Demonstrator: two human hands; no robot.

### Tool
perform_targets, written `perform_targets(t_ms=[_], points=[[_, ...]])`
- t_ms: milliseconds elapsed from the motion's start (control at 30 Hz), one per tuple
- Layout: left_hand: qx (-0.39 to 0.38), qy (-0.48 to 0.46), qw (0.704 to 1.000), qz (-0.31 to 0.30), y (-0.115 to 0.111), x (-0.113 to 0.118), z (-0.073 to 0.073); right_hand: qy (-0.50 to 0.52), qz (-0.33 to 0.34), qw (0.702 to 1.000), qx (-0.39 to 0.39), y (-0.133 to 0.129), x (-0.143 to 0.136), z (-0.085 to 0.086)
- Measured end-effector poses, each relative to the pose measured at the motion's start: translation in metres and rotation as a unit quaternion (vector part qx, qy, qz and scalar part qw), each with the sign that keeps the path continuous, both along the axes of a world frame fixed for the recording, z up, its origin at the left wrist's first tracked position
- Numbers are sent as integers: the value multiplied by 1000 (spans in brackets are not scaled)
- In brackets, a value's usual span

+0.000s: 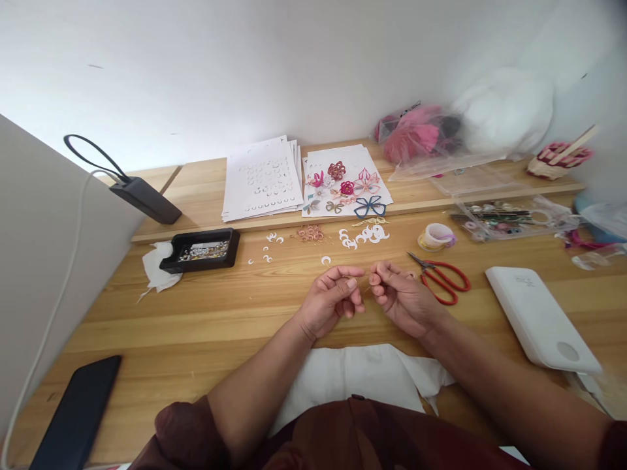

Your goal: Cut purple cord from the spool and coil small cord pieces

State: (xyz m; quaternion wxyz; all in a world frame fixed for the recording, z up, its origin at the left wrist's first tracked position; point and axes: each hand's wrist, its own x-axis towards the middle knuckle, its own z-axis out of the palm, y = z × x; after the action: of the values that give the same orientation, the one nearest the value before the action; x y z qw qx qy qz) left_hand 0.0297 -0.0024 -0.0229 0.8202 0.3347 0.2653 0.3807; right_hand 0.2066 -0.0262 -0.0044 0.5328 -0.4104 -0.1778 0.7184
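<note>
My left hand (336,295) and my right hand (404,297) face each other above the middle of the wooden table. Both are closed in a pinch, with a small gap between the fingertips. A thin golden strand (366,279), wire or thread, shows faintly between them; its ends are hidden in the fingers. Just beyond my hands lie white crescent-shaped paper pieces (363,236), one single crescent (326,260), and a group of copper-coloured wrapped crescents (310,234). Close by my right hand, red-handled scissors (445,279) lie with their blades toward the upper left.
A black tray of beads (203,250) stands left, a phone (76,414) nearer. Behind are paper sheets (262,179) and wire-and-thread flowers (347,188). Rightward are a small white cup (437,236), a clear compartment box (514,219) and a white power bank (541,316). White cloth (353,375) lies in front.
</note>
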Motion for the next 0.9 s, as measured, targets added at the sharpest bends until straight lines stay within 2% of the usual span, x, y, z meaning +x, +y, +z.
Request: perform_targets(t_ms=[233,333,467,600,767,900], points=[[6,-33,999,-26,-1,-1,-3,37,17,999,-16,0,-1,-1],[-1,-42,999,-18,0,-3,-4,48,29,998,-24,0,-2,-1],[-17,-17,1000,-3,0,-2,-2,37,13,999,-13,1,-2,0],[-46,-6,998,40,1,2,2,29,8,1000,8,0,-4,1],[-52,-18,995,81,1,4,4,29,3,1000,-2,0,-5,-1],[-37,-10,997,63,1,2,1,41,-11,999,-2,2,-3,-3]])
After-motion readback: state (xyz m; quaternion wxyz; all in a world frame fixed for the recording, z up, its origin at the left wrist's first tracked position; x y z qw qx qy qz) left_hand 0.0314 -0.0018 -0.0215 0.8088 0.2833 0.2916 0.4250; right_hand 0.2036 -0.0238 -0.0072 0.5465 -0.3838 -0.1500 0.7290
